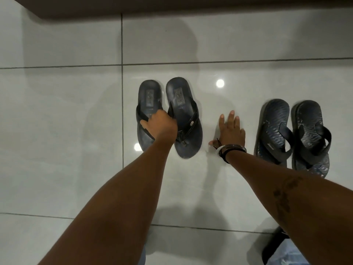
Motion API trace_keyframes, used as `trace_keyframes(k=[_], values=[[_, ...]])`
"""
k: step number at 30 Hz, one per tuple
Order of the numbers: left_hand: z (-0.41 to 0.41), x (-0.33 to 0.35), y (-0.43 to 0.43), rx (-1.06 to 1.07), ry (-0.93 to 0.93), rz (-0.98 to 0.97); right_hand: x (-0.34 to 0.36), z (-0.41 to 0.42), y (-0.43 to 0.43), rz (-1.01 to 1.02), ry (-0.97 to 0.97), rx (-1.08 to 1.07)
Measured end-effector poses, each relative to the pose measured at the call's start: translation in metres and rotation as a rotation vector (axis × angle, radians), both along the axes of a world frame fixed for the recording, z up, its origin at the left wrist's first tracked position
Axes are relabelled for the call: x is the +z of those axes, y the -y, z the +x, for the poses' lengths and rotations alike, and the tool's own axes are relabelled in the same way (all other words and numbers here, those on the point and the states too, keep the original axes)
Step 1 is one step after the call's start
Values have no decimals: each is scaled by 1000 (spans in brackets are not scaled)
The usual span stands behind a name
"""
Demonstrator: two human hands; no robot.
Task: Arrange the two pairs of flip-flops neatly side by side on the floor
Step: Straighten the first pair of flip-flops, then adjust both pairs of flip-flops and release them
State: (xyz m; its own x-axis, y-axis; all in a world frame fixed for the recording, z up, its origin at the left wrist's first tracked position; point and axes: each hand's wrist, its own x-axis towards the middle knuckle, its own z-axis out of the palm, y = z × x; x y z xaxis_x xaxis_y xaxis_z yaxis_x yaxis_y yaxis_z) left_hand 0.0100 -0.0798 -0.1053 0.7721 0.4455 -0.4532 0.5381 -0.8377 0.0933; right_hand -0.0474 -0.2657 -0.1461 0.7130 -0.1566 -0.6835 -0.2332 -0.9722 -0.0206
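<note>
Left hand (160,124) is down on the smooth black pair (169,117) at centre frame — grip curled around the straps where the two flip-flops meet. Right hand (230,129) lies flat, fingers spread, on the tiled floor (76,111) — the patterned pair (292,136) sits just right of it, untouched.

You've got a bare strip of floor (210,104) between the dark pair (169,117) and the patterned pair (292,136), though your right hand (230,129) is lying flat in the near end of it. Plenty of open tile left of the dark pair and beyond both. The brown ledge (191,6) closes off the far side.
</note>
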Motion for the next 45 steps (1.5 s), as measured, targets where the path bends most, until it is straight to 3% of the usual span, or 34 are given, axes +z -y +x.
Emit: trace_keyframes(k=[6, 19, 31, 39, 42, 45], values=[[1, 13, -21, -32, 37, -49, 3, 0, 1, -5, -16, 22], [54, 21, -155, -37, 89, 59, 6, 1, -1, -64, -19, 59], [51, -9, -169, -37, 75, 58, 0, -1, 2, -73, -35, 66], [33, 14, -138, -47, 118, 154, 22, 11, 13, 115, -116, -14], [22, 24, -87, -245, 203, 121, 45, 15, 34, 198, 86, -88], [11, 21, -15, -571, 188, -74, 68, 15, 80, 134, 341, -228]])
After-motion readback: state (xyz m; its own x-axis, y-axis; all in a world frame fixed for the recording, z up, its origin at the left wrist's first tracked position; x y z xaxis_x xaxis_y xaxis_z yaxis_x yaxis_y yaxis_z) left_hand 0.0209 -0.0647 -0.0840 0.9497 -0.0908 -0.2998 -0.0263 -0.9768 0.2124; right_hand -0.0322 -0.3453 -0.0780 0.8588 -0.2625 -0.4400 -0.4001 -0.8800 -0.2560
